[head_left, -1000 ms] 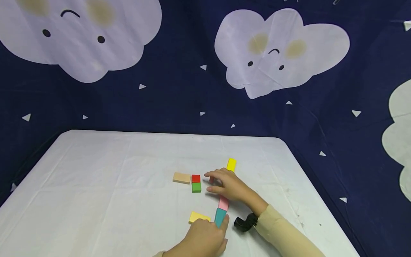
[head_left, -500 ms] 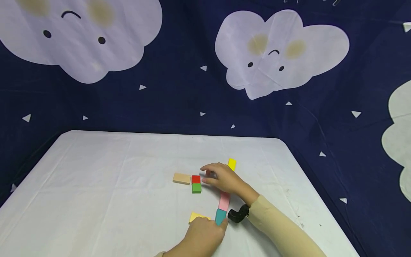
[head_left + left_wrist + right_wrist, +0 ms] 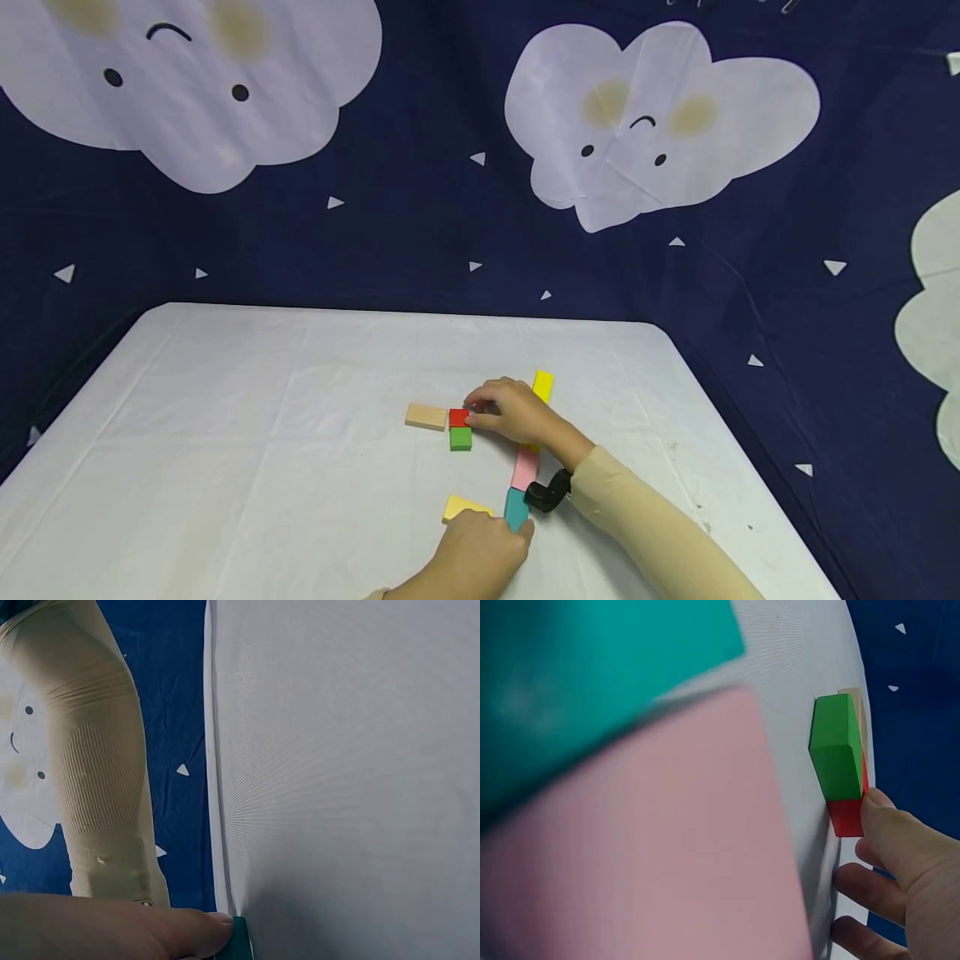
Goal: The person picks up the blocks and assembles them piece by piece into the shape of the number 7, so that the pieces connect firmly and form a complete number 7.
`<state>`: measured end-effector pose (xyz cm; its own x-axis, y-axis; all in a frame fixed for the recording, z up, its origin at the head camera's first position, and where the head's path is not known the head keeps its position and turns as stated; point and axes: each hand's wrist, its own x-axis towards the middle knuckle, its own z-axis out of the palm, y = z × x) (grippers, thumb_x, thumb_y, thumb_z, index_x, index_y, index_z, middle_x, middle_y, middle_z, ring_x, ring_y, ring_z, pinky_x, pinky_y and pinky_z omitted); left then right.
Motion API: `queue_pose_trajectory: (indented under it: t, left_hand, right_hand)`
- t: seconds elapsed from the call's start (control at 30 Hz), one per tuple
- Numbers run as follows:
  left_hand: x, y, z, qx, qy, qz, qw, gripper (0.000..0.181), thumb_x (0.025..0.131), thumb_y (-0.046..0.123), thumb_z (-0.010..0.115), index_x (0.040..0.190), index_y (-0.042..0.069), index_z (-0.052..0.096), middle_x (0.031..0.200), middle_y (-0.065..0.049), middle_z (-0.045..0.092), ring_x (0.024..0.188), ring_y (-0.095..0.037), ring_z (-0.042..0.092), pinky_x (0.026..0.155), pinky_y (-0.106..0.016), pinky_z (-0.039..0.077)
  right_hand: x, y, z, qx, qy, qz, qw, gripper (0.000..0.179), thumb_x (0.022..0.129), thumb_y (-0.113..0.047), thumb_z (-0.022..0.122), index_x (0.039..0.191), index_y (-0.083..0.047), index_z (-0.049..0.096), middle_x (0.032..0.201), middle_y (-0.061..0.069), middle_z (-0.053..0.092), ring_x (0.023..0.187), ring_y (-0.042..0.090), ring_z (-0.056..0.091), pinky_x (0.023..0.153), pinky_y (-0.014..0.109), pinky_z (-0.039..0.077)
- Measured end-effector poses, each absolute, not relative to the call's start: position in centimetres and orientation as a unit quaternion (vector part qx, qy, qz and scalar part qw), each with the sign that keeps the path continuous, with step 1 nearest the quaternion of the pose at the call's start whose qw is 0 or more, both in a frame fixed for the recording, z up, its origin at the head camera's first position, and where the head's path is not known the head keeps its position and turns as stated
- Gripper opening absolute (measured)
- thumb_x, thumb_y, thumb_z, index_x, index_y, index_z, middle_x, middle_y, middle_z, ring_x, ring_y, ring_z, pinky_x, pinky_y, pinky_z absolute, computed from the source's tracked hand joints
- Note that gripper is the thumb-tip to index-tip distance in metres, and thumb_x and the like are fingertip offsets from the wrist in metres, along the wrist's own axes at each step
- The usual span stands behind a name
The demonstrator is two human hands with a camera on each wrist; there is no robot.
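Note:
In the head view my right hand (image 3: pixel 513 408) pinches at a small red block (image 3: pixel 458 417), its thumb on the right edge and index finger at the far edge. The right wrist view shows the thumb against the red block (image 3: pixel 847 817). A green block (image 3: pixel 461 439) sits against its near side; a tan block (image 3: pixel 426 416) lies just left. My left hand (image 3: pixel 480 550) has a fingertip at the near end of a teal block (image 3: pixel 516 507); its other fingers are hidden. The left wrist view shows one finger touching the teal block (image 3: pixel 236 941).
A pink block (image 3: pixel 526 468) continues the row beyond the teal one, partly under my right arm. A yellow block (image 3: pixel 543 387) lies farther back. Past my left knuckles is a pale yellow block (image 3: pixel 463 507). A black curved piece (image 3: pixel 547 492) sticks out from my right wrist. White cloth covers the table (image 3: pixel 225 433).
My right hand has moved left, from above the row of blocks to the red block. My left hand's extended finger has drawn back toward the near end of the teal block.

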<state>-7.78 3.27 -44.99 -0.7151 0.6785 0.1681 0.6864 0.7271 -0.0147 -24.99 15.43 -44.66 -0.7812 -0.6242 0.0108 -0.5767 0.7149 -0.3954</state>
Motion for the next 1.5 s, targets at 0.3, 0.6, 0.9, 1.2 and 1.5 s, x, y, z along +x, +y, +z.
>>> queue_pose_trajectory:
  t: [0.3, 0.6, 0.9, 1.2, 1.5]
  left_hand:
    - [-7.8, 3.2, -45.2, -0.364, -0.928, -0.027, 0.071, 0.024, 0.085, 0.028, 0.075, 0.109, 0.028, 0.073, 0.066, 0.009, 0.070, 0.044, -0.002, 0.044, 0.036, -0.026, 0.033]
    - [-7.9, 3.3, -45.1, -0.361, -0.930, -0.032, 0.058, 0.025, 0.085, 0.028, 0.075, 0.110, 0.028, 0.073, 0.067, 0.008, 0.070, 0.045, -0.003, 0.045, 0.036, -0.026, 0.034]
    - [-8.1, 3.3, -45.0, -0.362, -0.931, -0.036, 0.029, 0.029, 0.085, 0.029, 0.075, 0.114, 0.029, 0.072, 0.066, 0.007, 0.070, 0.045, -0.002, 0.043, 0.037, -0.026, 0.034]
    - [-8.1, 3.3, -44.7, -0.356, -0.934, -0.034, 0.003, 0.032, 0.086, 0.033, 0.074, 0.118, 0.031, 0.071, 0.066, 0.005, 0.070, 0.044, -0.004, 0.041, 0.037, -0.026, 0.035]
    - [-8.0, 3.4, -44.8, -0.347, -0.937, -0.038, -0.001, 0.031, 0.087, 0.030, 0.074, 0.118, 0.032, 0.071, 0.066, 0.005, 0.070, 0.043, -0.006, 0.041, 0.038, -0.026, 0.032]
  right_hand:
    - [-25.4, 15.4, -44.9, -0.331, 0.923, -0.183, 0.070, 0.031, 0.090, -0.040, 0.072, 0.116, -0.024, 0.072, 0.102, -0.014, 0.069, 0.096, 0.008, 0.055, 0.093, 0.032, 0.044]
    - [-25.6, 15.5, -44.8, -0.331, 0.923, -0.181, 0.077, 0.031, 0.090, -0.040, 0.072, 0.117, -0.026, 0.073, 0.097, -0.015, 0.066, 0.094, 0.008, 0.053, 0.089, 0.030, 0.043]
    - [-25.8, 15.8, -44.9, -0.337, 0.919, -0.182, 0.089, 0.035, 0.088, -0.040, 0.074, 0.120, -0.026, 0.072, 0.096, -0.014, 0.063, 0.094, 0.010, 0.051, 0.084, 0.027, 0.044]
    - [-26.2, 16.7, -45.0, -0.338, 0.923, -0.175, 0.060, 0.031, 0.088, -0.040, 0.074, 0.112, -0.021, 0.073, 0.096, -0.012, 0.065, 0.099, 0.008, 0.050, 0.091, 0.029, 0.046]
    - [-27.7, 18.5, -44.9, -0.290, 0.938, -0.186, 0.034, 0.033, 0.090, -0.036, 0.072, 0.114, -0.014, 0.071, 0.101, -0.005, 0.064, 0.103, 0.014, 0.051, 0.094, 0.035, 0.047]
